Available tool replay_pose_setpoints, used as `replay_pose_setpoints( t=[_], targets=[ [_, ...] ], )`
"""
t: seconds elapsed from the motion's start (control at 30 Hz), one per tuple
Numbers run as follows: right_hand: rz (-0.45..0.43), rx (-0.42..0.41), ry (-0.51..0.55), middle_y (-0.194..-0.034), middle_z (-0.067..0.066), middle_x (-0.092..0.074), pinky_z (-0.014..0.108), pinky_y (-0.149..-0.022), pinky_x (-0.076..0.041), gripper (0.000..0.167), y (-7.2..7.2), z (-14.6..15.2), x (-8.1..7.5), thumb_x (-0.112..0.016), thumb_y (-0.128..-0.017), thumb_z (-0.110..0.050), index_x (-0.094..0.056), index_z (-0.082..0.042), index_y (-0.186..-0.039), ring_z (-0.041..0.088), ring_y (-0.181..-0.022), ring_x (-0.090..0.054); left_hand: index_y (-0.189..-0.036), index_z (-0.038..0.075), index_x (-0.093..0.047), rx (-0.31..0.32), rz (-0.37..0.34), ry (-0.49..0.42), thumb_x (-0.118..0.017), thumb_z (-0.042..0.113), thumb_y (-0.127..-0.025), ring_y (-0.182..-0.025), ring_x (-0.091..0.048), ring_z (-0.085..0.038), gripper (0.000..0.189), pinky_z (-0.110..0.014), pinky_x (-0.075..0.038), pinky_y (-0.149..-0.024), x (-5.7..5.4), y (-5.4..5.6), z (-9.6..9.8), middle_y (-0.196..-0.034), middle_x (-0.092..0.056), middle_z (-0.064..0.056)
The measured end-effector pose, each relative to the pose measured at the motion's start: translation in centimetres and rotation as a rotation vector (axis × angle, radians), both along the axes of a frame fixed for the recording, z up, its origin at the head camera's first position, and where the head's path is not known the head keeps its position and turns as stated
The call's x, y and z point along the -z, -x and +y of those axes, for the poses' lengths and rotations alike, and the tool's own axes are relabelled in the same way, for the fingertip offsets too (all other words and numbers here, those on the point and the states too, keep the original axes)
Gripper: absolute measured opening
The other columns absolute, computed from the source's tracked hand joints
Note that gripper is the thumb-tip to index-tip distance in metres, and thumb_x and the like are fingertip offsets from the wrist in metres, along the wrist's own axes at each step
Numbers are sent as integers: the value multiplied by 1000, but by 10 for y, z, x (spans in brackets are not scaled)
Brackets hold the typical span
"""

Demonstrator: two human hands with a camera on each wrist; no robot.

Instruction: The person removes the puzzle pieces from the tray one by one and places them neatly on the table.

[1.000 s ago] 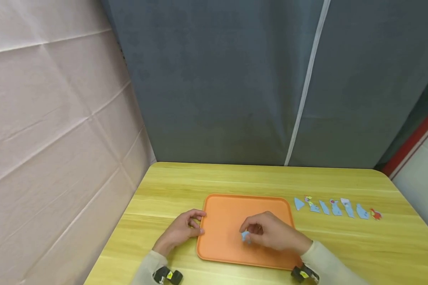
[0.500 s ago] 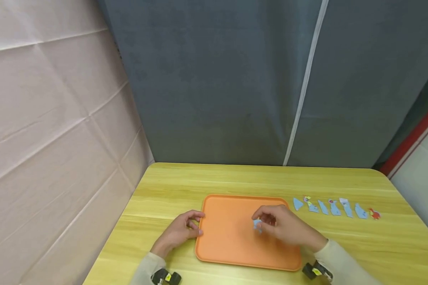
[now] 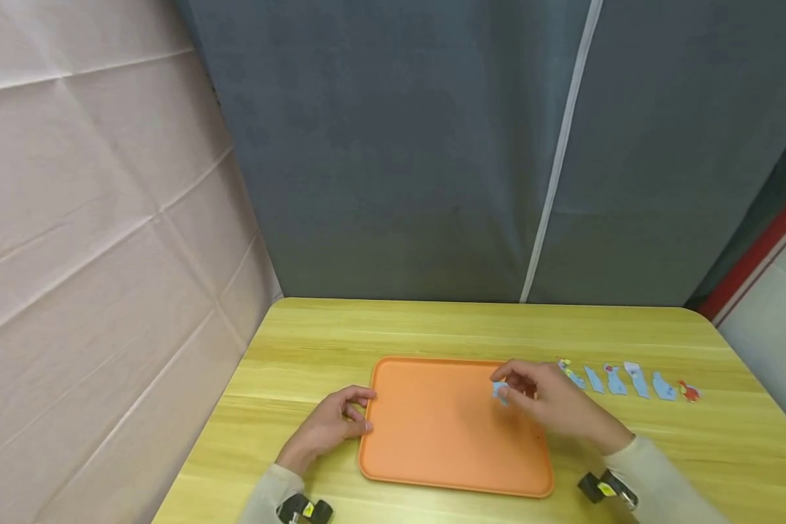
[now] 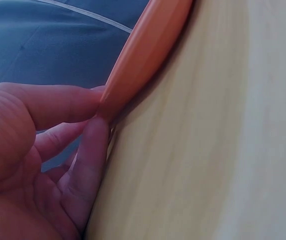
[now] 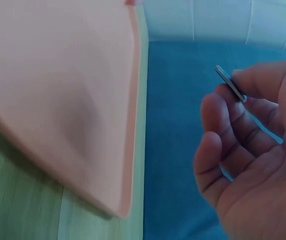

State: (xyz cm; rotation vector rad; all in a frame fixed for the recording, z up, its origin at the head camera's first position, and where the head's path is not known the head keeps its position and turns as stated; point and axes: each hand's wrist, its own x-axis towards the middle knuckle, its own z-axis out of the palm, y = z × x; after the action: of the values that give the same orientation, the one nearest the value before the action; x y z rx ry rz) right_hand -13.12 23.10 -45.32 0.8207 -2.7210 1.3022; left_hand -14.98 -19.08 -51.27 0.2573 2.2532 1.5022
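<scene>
In the head view my right hand [image 3: 546, 397] pinches a small light-blue puzzle piece [image 3: 500, 391] above the upper right part of an orange tray [image 3: 432, 422]. The right wrist view shows that puzzle piece [image 5: 230, 83] nearly edge-on, thin and flat, between thumb and finger; the other fingers are loosely bent. My left hand [image 3: 334, 422] touches the tray's left rim with thumb and finger spaced apart along it. In the left wrist view its fingertips [image 4: 97, 102] rest against the orange rim [image 4: 143, 50].
A row of light-blue cut pieces [image 3: 637, 380] lies on the wooden table [image 3: 327, 335] right of the tray, ending in a red bird-like piece [image 3: 689, 391]. A dark curtain [image 3: 393, 160] hangs behind the table, and a pale cloth wall [image 3: 105, 255] stands at the left.
My right hand has moved right and toward the tray's far side, carrying the puzzle piece. It now covers the leftmost piece of the row. The left hand has stayed at the tray's rim.
</scene>
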Motion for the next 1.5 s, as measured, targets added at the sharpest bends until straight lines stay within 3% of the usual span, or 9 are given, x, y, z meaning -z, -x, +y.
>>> replay_pose_setpoints(
  t=[0.27,0.6,0.8,1.13,1.5],
  targets=[
    [33,104,-23,-86,-11,-70,24,-60,-48,13,2,22,0,-69,-105,-20,-73,-22,-117,4,-68,-55,-142,13,-64,8,-5,-16,-83,9,-91,-98,-63,-22,55,-27,-57,-73,3,0,-1,-130,-58,-14],
    [174,216,6,-81,-9,-66,24,-53,-45,18,0,49,3,-69,-103,-9,-73,-20,-117,4,-60,-52,-141,14,-64,6,-8,-12,-83,9,-91,-98,-63,-22,54,-27,-57,-73,3,-1,-1,-131,-58,-14],
    [163,286,-19,-78,-12,-62,25,-52,-43,17,-4,69,2,-68,-104,-12,-73,-19,-119,5,-57,-50,-141,14,-64,6,-14,-19,-83,9,-91,-98,-64,-22,54,-27,-56,-73,2,0,0,-131,-58,-14],
    [146,381,-59,-79,-5,-62,26,-48,-39,19,-1,111,2,-66,-106,-16,-71,-16,-124,8,-59,-52,-141,14,-65,3,-8,-9,-83,9,-91,-98,-64,-21,54,-27,-57,-74,3,1,-2,-131,-58,-14],
    [116,473,-94,-81,-9,-64,27,-47,-38,25,8,171,15,-62,-108,-17,-68,-6,-130,6,-64,-56,-141,13,-65,-2,-2,-12,-83,9,-91,-97,-64,-22,53,-26,-57,-73,3,0,-2,-130,-59,-14]
  ],
)
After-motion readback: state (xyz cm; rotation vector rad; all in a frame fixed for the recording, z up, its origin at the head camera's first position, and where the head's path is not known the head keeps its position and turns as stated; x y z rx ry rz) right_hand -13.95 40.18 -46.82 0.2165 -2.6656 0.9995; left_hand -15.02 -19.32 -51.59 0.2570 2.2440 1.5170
